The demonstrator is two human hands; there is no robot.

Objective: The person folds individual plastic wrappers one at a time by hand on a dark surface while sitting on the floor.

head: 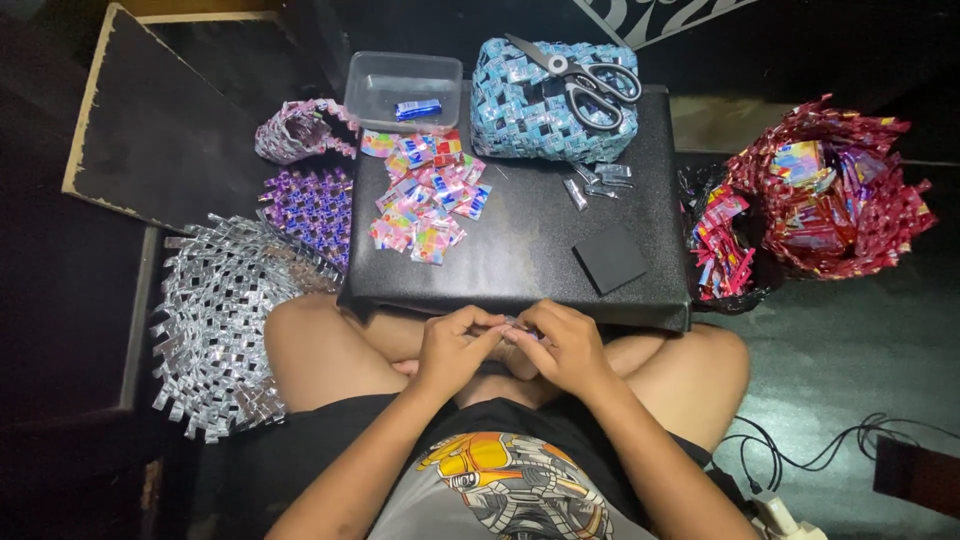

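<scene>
My left hand [452, 345] and my right hand [565, 345] meet over my lap, just in front of the low black table [520, 260]. Between the fingertips of both hands is a small folded silvery wrapper strip [512, 325], mostly hidden by my fingers. On the table lie a heap of colourful folded wrappers [425, 195], a few silvery folded strips [598, 182], a black square pad [610, 258], and a blue woven wrapper pouch [545, 105] with scissors [585, 80] resting on top.
A clear plastic tub [402, 85] holding a blue wrapper sits at the table's back left. Left of the table are a silver woven piece [220, 315], a purple woven mat [312, 210] and a small purple basket [300, 130]. A red woven basket [830, 195] of wrappers stands right. Cables [820, 450] lie lower right.
</scene>
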